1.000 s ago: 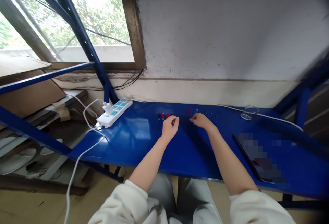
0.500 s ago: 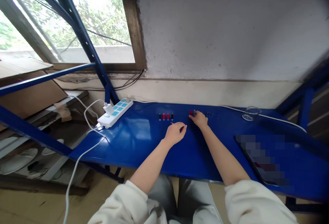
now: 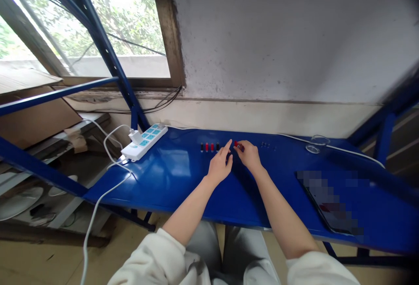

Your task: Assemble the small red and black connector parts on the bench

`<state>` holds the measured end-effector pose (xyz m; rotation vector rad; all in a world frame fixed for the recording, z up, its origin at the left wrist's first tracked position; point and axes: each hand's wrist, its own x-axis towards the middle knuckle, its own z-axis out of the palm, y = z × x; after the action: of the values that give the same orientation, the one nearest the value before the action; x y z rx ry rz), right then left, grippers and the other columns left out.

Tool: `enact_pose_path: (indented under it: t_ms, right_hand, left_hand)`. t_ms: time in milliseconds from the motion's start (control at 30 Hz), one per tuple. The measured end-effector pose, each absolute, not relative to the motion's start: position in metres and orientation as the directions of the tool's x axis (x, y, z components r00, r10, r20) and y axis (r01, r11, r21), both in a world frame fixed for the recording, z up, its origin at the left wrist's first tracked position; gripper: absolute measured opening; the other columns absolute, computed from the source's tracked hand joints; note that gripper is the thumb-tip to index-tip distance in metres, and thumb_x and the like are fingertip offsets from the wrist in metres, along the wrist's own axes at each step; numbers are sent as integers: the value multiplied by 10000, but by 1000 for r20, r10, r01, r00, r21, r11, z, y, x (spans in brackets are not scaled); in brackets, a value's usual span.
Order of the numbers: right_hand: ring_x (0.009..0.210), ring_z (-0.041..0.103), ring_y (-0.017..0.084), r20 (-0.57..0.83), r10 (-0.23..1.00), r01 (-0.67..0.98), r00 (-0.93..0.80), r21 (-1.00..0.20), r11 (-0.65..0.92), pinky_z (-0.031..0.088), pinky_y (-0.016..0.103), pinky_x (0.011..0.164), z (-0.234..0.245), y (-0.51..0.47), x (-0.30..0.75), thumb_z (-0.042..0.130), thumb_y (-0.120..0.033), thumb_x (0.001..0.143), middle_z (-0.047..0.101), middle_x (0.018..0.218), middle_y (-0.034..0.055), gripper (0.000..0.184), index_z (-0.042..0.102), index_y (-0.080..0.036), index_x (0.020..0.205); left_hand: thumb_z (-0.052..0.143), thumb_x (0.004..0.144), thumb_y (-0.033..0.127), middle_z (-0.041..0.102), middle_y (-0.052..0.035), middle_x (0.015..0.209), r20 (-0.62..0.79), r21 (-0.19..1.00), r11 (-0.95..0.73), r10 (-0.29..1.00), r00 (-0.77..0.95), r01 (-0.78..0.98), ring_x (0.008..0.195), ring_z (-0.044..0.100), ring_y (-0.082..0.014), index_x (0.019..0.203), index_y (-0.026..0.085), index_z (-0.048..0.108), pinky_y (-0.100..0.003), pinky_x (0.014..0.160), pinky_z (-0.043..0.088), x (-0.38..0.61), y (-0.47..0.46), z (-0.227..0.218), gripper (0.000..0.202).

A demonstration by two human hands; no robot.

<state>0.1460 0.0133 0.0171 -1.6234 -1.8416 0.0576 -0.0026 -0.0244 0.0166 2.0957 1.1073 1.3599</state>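
My right hand pinches a small red plug-like part just above the blue metal shelf. My left hand is beside it, fingers stretched out toward the part and holding nothing. Just left of my hands a short row of small red and black parts stands upright on the shelf. A few tiny dark parts lie to the right of my right hand.
A white power strip with white cables lies at the shelf's back left. A dark tablet lies on the right, a clear ring and a thin white cable behind it. Blue rack beams and a window stand to the left.
My right hand has picked up the red part and brought it left. My left hand has opened its fingers and moved up beside it.
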Motion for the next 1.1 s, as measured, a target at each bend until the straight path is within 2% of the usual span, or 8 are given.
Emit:
enact_pose_path:
  t_ms: [100,200,367,500,733,933,1100]
  right_hand:
    - [782,531,187,518,852,888,-74,-355,293,333,280,628,14,3,145,436,-192,797,593,843,68,190,589,-181,909]
    - [800,514,197,543,827,888,-145,-298,351,349,294,661,11,0,145,412,-126,784,578,836,76,218,589,-177,901]
    - [768,492,195,595,771,826,-227,-303,476,399,301,678,8,2,144,400,-101,788,546,786,77,220,592,-158,878]
    - [776,494,192,594,760,795,-265,-312,521,419,301,687,8,2,144,408,-87,787,540,786,72,225,600,-164,876]
    - [786,515,187,603,744,753,-288,-337,565,435,296,693,6,4,143,418,-157,829,559,785,64,218,617,-186,913]
    - [661,541,155,598,785,728,-160,-466,503,427,261,608,5,3,144,447,-355,845,594,746,52,242,609,-177,871]
    - [713,568,171,573,812,769,-109,-468,434,429,273,634,3,4,149,401,-333,862,620,829,75,273,609,-168,927]
  left_hand:
    - [431,822,232,566,-46,1039,578,675,-615,784,225,408,827,562,-148,1242,285,450,-237,725,450,-2,-25,16,424]
    - [426,827,219,590,-37,966,576,646,-617,780,243,449,821,571,-156,1211,295,488,-253,742,460,-1,-23,12,396]
    - [375,849,194,581,-32,1032,554,572,-572,798,238,588,833,576,-140,1182,261,491,-262,773,468,-2,-19,10,359]
    - [403,838,189,588,-29,1021,543,562,-547,810,222,621,821,580,-134,1116,239,509,-242,726,472,-3,-18,10,301]
    - [440,831,212,617,-17,894,551,648,-505,828,107,570,759,587,-122,982,229,547,-224,681,453,-4,-11,5,186]
    - [495,806,295,605,-6,791,518,776,-453,855,-33,439,563,546,-85,884,200,554,-210,585,444,-5,-6,3,136]
    - [502,800,345,587,-13,801,500,837,-450,860,-104,311,561,553,-78,897,193,533,-198,551,446,-3,-8,6,183]
